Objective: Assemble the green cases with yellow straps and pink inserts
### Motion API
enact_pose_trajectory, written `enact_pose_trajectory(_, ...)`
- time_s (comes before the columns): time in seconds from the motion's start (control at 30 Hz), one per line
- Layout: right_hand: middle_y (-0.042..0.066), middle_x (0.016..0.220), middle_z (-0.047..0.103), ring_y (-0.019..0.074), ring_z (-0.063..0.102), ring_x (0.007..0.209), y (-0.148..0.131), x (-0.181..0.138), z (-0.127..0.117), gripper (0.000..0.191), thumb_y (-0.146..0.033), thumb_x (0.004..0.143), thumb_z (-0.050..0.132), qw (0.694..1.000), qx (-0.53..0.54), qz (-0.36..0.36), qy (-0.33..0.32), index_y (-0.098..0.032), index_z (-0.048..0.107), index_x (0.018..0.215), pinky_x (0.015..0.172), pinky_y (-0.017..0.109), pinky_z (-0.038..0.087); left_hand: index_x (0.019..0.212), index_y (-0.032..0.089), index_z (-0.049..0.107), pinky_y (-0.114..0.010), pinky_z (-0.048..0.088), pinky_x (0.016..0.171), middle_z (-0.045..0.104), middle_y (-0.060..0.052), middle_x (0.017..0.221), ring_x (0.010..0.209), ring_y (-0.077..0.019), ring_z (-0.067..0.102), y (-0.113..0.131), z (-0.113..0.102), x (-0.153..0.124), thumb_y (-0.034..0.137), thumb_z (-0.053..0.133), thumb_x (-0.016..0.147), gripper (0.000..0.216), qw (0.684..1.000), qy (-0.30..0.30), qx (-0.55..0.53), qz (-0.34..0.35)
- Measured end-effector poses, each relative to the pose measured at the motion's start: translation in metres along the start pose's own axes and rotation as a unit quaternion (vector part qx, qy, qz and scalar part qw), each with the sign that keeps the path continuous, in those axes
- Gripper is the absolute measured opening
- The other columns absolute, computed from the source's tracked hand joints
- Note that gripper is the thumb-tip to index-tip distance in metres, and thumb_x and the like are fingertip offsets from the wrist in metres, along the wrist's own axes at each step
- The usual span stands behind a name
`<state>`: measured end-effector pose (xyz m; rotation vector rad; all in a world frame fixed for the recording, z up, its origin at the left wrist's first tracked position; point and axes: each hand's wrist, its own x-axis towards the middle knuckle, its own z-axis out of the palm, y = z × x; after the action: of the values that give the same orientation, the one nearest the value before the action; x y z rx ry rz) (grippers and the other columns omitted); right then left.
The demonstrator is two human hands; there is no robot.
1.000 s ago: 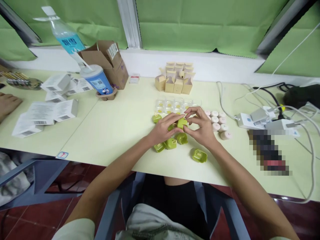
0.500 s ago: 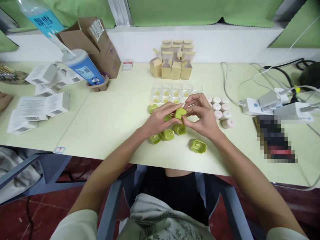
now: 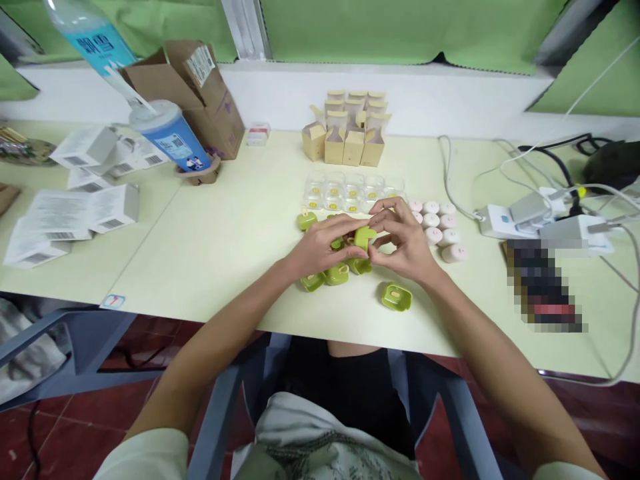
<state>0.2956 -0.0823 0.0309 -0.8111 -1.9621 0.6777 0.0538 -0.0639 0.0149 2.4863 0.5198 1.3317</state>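
Between my two hands, a little above the table, is a small green plastic case (image 3: 363, 237). My left hand (image 3: 323, 248) is closed on its left side, thumb below and fingers above. The fingertips of my right hand (image 3: 404, 239) pinch its right side. Beneath and around my hands lie several more green cases (image 3: 337, 273), partly hidden. Apart from them, nearer the table's front edge, a green case half (image 3: 397, 297) lies with its hollow side up. Behind my hands stand rows of clear plastic cups (image 3: 334, 188) with yellow marks.
Several pale pink and white cylinders (image 3: 455, 253) stand right of my hands. Open tan boxes (image 3: 353, 147) are at the back. A power strip (image 3: 505, 221) with cables lies right. White cartons (image 3: 114, 207), a blue canister (image 3: 173, 137) and a brown cardboard box (image 3: 220, 117) stand left.
Both hands stay on the green case, which has tilted slightly between the fingers. The view has shifted a little.
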Motion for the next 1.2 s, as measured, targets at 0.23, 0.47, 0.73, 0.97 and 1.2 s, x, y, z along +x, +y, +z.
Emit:
enact_pose_trajectory(0.23, 0.012, 0.128, 0.058, 0.0251, 0.074, 0.107, -0.006, 0.001, -0.014, 0.010, -0.022, 0.088, 0.082, 1.000, 0.026, -0.001, 0.012, -0.024, 0.074, 0.094, 0.061, 0.034, 0.073, 0.149, 0.021, 0.070, -0.039, 0.066, 0.097, 0.083, -0.012, 0.125, 0.110, -0.0229, 0.080, 0.010, -0.001, 0.005, 0.042, 0.083, 0.102, 0.053, 0.999, 0.032, 0.019, -0.008)
enact_pose_trajectory(0.47, 0.008, 0.115, 0.074, 0.0243, 0.079, 0.095, -0.024, -0.006, -0.047, 0.015, -0.023, 0.091, 0.078, 0.998, -0.003, 0.014, 0.053, -0.026, 0.064, 0.089, 0.057, 0.033, 0.069, 0.145, 0.021, 0.071, -0.040, 0.066, 0.096, 0.071, -0.012, 0.126, 0.114, -0.0238, 0.071, 0.008, -0.032, 0.007, 0.042, 0.078, 0.103, 0.048, 0.988, 0.082, 0.113, -0.067)
enact_pose_trajectory(0.73, 0.003, 0.077, 0.074, 0.0185, 0.067, 0.060, -0.022, -0.087, -0.092, 0.019, -0.034, 0.107, 0.062, 0.913, -0.385, 0.043, -0.127, -0.024, 0.074, 0.097, 0.056, 0.033, 0.044, 0.143, 0.026, 0.073, -0.046, 0.064, 0.107, 0.074, -0.010, 0.126, 0.116, -0.0284, 0.073, 0.019, -0.099, -0.066, 0.047, 0.077, 0.103, 0.045, 0.950, -0.039, 0.225, -0.213)
enact_pose_trajectory(0.97, 0.009, 0.125, 0.086, 0.0247, 0.082, 0.096, -0.043, -0.105, -0.069, 0.026, -0.035, 0.113, 0.066, 0.881, -0.472, -0.021, -0.019, -0.022, 0.075, 0.093, 0.060, 0.035, 0.048, 0.155, 0.024, 0.064, -0.044, 0.065, 0.104, 0.064, -0.011, 0.130, 0.115, -0.0269, 0.072, 0.034, -0.073, -0.084, 0.036, 0.075, 0.101, 0.056, 0.924, -0.057, 0.226, -0.303)
enact_pose_trajectory(1.2, 0.013, 0.128, 0.081, 0.0325, 0.079, 0.107, -0.075, -0.101, -0.023, 0.042, -0.051, 0.106, 0.076, 0.912, -0.385, 0.029, -0.134, -0.024, 0.073, 0.138, 0.066, 0.043, 0.063, 0.128, 0.022, 0.072, -0.043, 0.064, 0.102, 0.075, -0.008, 0.123, 0.108, -0.0263, 0.075, 0.042, -0.068, -0.068, 0.035, 0.080, 0.093, 0.039, 0.916, -0.021, 0.201, -0.348)
